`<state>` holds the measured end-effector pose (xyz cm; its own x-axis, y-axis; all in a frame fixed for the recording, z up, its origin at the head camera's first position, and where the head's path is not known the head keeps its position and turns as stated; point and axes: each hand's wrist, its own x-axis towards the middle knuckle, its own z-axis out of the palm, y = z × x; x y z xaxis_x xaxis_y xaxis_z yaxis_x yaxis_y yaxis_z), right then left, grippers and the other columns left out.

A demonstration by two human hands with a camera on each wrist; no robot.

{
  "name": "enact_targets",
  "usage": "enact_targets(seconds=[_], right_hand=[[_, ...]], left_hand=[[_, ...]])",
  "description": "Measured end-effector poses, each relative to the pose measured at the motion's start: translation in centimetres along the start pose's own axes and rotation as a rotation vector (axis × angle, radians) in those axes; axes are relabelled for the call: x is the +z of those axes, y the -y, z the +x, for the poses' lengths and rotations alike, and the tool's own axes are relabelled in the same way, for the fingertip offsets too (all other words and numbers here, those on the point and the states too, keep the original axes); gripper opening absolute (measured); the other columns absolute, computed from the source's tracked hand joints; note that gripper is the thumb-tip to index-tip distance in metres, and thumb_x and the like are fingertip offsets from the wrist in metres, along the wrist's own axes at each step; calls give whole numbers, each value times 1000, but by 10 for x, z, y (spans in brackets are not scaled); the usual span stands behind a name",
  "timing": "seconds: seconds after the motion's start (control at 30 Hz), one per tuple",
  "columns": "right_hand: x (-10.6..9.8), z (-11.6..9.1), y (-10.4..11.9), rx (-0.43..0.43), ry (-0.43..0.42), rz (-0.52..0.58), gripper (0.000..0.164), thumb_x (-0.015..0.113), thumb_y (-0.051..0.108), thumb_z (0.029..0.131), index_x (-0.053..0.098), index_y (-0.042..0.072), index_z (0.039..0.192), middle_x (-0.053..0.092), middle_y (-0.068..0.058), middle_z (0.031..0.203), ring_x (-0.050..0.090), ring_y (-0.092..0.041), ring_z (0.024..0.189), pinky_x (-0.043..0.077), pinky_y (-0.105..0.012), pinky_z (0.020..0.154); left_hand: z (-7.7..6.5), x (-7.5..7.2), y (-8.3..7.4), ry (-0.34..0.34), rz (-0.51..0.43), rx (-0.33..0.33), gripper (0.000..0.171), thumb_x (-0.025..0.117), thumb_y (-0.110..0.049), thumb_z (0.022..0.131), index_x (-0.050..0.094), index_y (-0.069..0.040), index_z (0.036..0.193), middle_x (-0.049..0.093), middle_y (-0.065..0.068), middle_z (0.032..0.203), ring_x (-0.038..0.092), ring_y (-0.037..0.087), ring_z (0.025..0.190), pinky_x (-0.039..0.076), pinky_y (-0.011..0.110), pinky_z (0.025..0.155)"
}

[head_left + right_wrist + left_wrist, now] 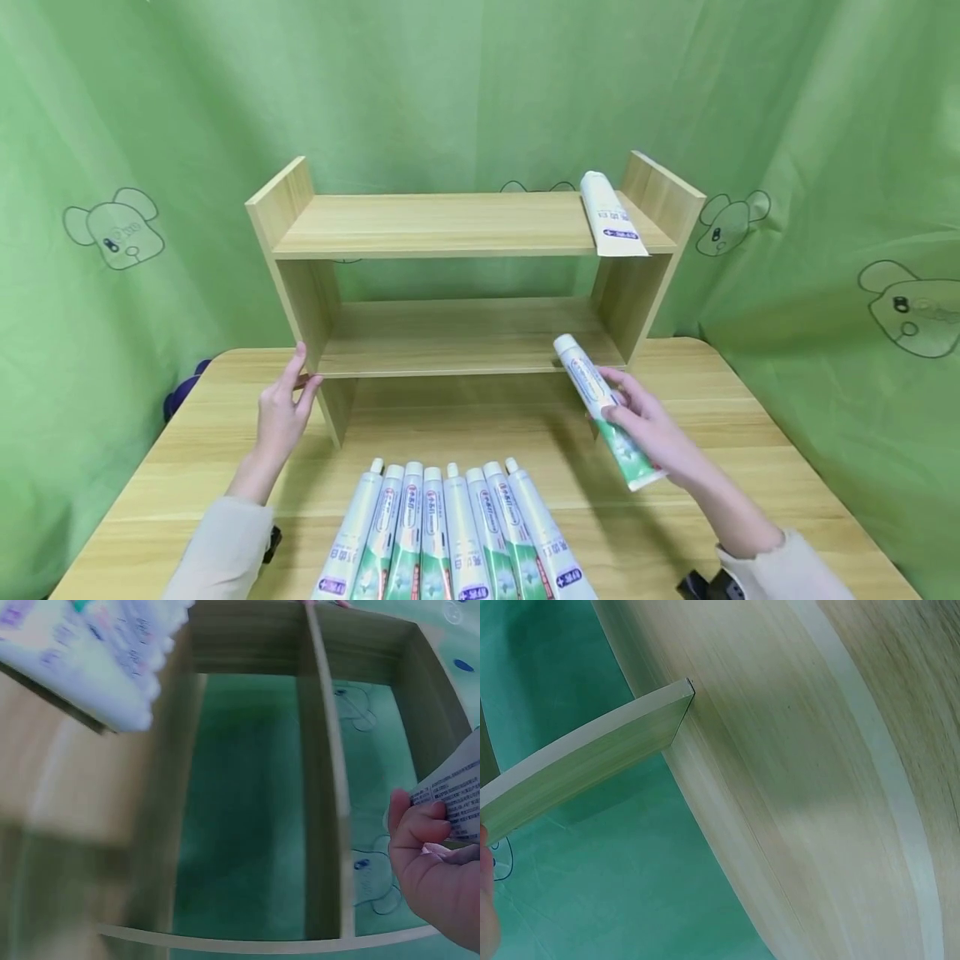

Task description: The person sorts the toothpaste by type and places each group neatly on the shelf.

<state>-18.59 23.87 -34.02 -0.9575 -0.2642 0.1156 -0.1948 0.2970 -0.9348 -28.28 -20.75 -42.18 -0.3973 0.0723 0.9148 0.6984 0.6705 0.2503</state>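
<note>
**Right hand on a tube, left on the shelf**

My right hand (647,427) has thumb and fingers closed round one toothpaste tube (587,380), right of centre, cap up-left. My left hand (277,417) grips the shelf (442,225) at its left edge, thumb and fingers. Shelf contents: one white tube (611,212), top board, upper right. Eight more tubes (408,517) lined up on the table (243,400), bottom centre.

A plus sign is shown on the purple label (621,234) of the upper-shelf tube (606,202). A plus sign and 白 are borne by the rightmost front tube (542,514). The held tube's (588,382) lettering is too small to be read.
</note>
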Motion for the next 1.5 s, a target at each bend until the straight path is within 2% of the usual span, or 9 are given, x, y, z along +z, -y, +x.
enact_targets(seconds=[0.13, 0.37, 0.57, 0.73, 0.93, 1.1, 1.23, 1.33, 1.5], right_hand=[[-5, 11, 9, 0, -68, -32, 53, 39, 1, 90, 20, -3, 139, 42, -37, 118, 56, -12, 63, 53, -26, 42], [-5, 33, 17, 9, -150, -116, 54, 41, 6, 91, 21, -5, 139, 41, -33, 120, 53, -13, 69, 54, -26, 45], [-3, 52, 13, 15, -205, -153, 57, 46, 6, 88, 22, -8, 138, 42, -36, 123, 54, -17, 71, 55, -25, 48], [-6, 67, 6, 4, -241, -226, 56, 47, 6, 87, 26, -9, 137, 47, -35, 118, 55, -21, 73, 55, -24, 50], [-12, 83, 2, -1, -239, -353, 56, 47, 12, 88, 29, -6, 138, 52, -32, 107, 56, -20, 62, 54, -26, 45], [-13, 93, 5, 17, -225, -388, 57, 47, 14, 88, 27, -4, 138, 53, -34, 110, 58, -22, 61, 55, -28, 45], [-14, 98, 2, 46, -208, -385, 58, 46, 14, 89, 25, -3, 140, 52, -35, 111, 58, -23, 63, 55, -29, 46], [-14, 101, -2, 56, -206, -383, 58, 46, 14, 89, 25, -2, 140, 51, -34, 111, 58, -23, 63, 55, -29, 46], [-15, 106, -3, 70, -210, -399, 58, 47, 15, 88, 26, -1, 140, 51, -34, 113, 58, -23, 64, 55, -28, 47]], left_hand=[[-1, 0, 0, 1, 2, -1, 65, 63, 1, 81, 36, -13, 139, 63, 30, 88, 64, 39, 62, 56, 42, 53], [-1, 0, 0, 6, 8, -6, 66, 63, 2, 80, 36, -13, 138, 63, 30, 87, 64, 39, 61, 55, 41, 51], [-1, 0, -1, 2, 8, -10, 66, 64, 3, 79, 37, -12, 138, 62, 31, 90, 63, 40, 61, 55, 42, 52], [-3, 0, -1, 4, 16, -14, 59, 60, -6, 85, 36, -13, 139, 62, 31, 92, 63, 40, 61, 55, 43, 53], [-2, 1, -1, 1, 16, -16, 66, 64, 0, 80, 37, -14, 138, 61, 31, 97, 64, 39, 62, 56, 42, 53], [0, 2, 1, -3, 5, -19, 79, 67, 13, 70, 37, -14, 139, 62, 30, 96, 64, 39, 62, 55, 42, 53], [-2, 1, 2, 11, 8, -16, 60, 61, -8, 84, 36, -14, 139, 60, 32, 97, 64, 40, 62, 55, 42, 53], [-2, 0, 1, 10, 11, -13, 53, 54, -20, 90, 36, -13, 139, 60, 32, 98, 64, 40, 62, 55, 43, 53], [-1, 1, 1, -3, 10, -11, 58, 61, -7, 85, 38, -12, 138, 61, 31, 99, 64, 39, 61, 55, 42, 52]])
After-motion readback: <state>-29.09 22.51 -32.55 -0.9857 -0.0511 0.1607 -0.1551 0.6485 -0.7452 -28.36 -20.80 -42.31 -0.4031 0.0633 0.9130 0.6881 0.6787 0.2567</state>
